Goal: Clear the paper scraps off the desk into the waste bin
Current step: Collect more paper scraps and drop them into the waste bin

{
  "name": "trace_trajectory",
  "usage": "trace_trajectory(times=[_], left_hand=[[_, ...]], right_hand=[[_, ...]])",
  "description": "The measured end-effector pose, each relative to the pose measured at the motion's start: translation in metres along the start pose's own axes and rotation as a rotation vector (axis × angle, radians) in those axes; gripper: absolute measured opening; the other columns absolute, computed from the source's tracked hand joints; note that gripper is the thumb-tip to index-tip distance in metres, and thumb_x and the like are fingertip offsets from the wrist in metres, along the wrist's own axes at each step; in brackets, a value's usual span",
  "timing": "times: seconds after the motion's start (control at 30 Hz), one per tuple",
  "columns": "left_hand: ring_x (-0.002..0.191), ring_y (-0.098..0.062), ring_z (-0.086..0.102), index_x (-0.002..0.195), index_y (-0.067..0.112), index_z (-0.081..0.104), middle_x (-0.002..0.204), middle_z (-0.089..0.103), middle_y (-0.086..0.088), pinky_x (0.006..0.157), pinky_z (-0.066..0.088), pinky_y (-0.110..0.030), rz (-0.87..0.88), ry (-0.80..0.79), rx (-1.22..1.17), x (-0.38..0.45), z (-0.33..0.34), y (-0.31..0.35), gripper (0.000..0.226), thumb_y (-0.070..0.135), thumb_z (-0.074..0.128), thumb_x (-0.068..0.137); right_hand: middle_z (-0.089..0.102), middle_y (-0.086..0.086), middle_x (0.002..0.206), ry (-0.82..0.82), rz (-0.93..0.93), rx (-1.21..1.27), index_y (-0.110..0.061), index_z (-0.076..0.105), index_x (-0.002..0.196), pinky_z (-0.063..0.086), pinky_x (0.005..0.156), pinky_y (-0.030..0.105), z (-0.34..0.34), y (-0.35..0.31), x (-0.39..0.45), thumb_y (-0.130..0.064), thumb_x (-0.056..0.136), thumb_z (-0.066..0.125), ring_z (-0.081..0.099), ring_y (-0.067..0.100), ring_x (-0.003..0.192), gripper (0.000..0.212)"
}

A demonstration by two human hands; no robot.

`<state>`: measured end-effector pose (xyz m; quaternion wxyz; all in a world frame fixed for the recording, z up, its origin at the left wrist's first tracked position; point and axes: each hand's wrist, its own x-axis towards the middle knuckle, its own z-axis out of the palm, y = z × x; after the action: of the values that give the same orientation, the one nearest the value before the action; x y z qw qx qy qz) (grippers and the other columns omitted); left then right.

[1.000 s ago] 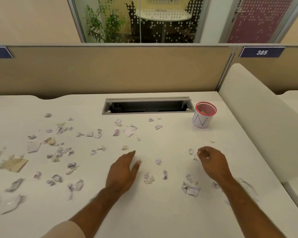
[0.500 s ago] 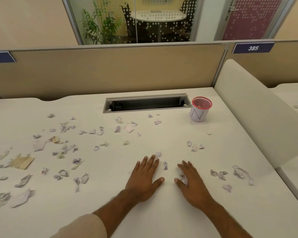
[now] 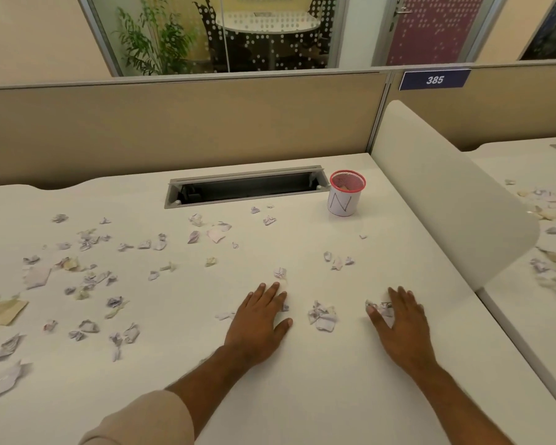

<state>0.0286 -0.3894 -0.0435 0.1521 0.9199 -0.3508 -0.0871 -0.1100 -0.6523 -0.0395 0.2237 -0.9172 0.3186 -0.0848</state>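
Small crumpled paper scraps [image 3: 87,277] litter the white desk [image 3: 302,396], thickest on the left. The waste bin [image 3: 345,195], a small red mesh cup wrapped in white paper marked "N", stands at the back right of the desk. My left hand [image 3: 260,319] lies palm down, fingers straight, its fingertips on a scrap [image 3: 283,285]. My right hand [image 3: 402,319] is also flat, thumb and forefinger resting on a crumpled scrap [image 3: 379,308]. A clump of scraps [image 3: 321,316] lies between the two hands. Neither hand grips anything.
An open cable trough [image 3: 244,187] is sunk into the desk's back edge, left of the bin. A beige partition [image 3: 174,123] runs behind. A rounded white divider [image 3: 446,203] bounds the right side; the neighbouring desk [image 3: 552,252] also carries scraps. A tan paper piece [image 3: 4,311] lies far left.
My right hand has slid right, away from the left, onto scraps there, leaving a clump between the hands. The left hand has stayed about where it was.
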Motion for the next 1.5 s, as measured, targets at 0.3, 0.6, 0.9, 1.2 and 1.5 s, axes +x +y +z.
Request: trace_trajectory(times=[0.3, 0.6, 0.9, 1.2, 1.5], left_hand=[[0.141, -0.012, 0.028, 0.148, 0.028, 0.036, 0.154, 0.035, 0.009, 0.115, 0.021, -0.029, -0.035, 0.058, -0.067, -0.004, -0.007, 0.017, 0.056, 0.042, 0.049, 0.095], [0.14, -0.016, 0.029, 0.148, 0.026, 0.034, 0.154, 0.033, 0.006, 0.114, 0.025, -0.035, 0.097, -0.004, -0.085, 0.003, -0.006, 0.066, 0.064, 0.045, 0.055, 0.09], [0.122, -0.02, 0.043, 0.125, 0.023, 0.062, 0.137, 0.048, 0.001, 0.1, 0.038, -0.03, 0.094, 0.04, -0.162, 0.014, 0.0, 0.075, 0.031, 0.029, 0.054, 0.096], [0.084, -0.016, 0.056, 0.088, 0.004, 0.07, 0.094, 0.06, -0.006, 0.073, 0.042, -0.015, -0.101, 0.085, -0.335, 0.006, -0.016, 0.042, 0.012, 0.016, 0.069, 0.088], [0.056, 0.001, 0.058, 0.073, 0.019, 0.069, 0.074, 0.066, 0.013, 0.054, 0.04, -0.006, -0.374, 0.175, -0.625, 0.007, -0.043, 0.031, 0.011, 0.014, 0.076, 0.081]], right_hand=[[0.025, -0.002, 0.156, -0.206, -0.25, 0.258, -0.019, 0.036, 0.144, 0.012, 0.118, 0.024, 0.0, -0.03, -0.014, -0.013, 0.091, 0.06, 0.015, 0.012, 0.146, 0.059], [0.039, 0.003, 0.121, -0.34, -0.068, 0.129, -0.016, 0.042, 0.141, 0.038, 0.101, 0.029, -0.032, -0.007, -0.002, -0.031, 0.077, 0.077, 0.047, 0.022, 0.115, 0.075], [0.059, 0.006, 0.093, -0.221, -0.233, 0.054, -0.007, 0.07, 0.094, 0.041, 0.072, 0.022, -0.013, -0.038, -0.003, -0.001, 0.085, 0.059, 0.059, 0.022, 0.084, 0.015], [0.068, 0.01, 0.078, -0.381, 0.24, 1.06, -0.002, 0.071, 0.086, 0.053, 0.06, 0.019, -0.018, -0.051, 0.003, 0.011, 0.079, 0.064, 0.065, 0.015, 0.067, 0.016], [0.059, 0.017, 0.083, -0.699, 0.552, 1.814, -0.005, 0.059, 0.094, 0.044, 0.062, 0.036, -0.017, -0.063, 0.011, -0.008, 0.07, 0.037, 0.049, 0.027, 0.071, 0.032]])
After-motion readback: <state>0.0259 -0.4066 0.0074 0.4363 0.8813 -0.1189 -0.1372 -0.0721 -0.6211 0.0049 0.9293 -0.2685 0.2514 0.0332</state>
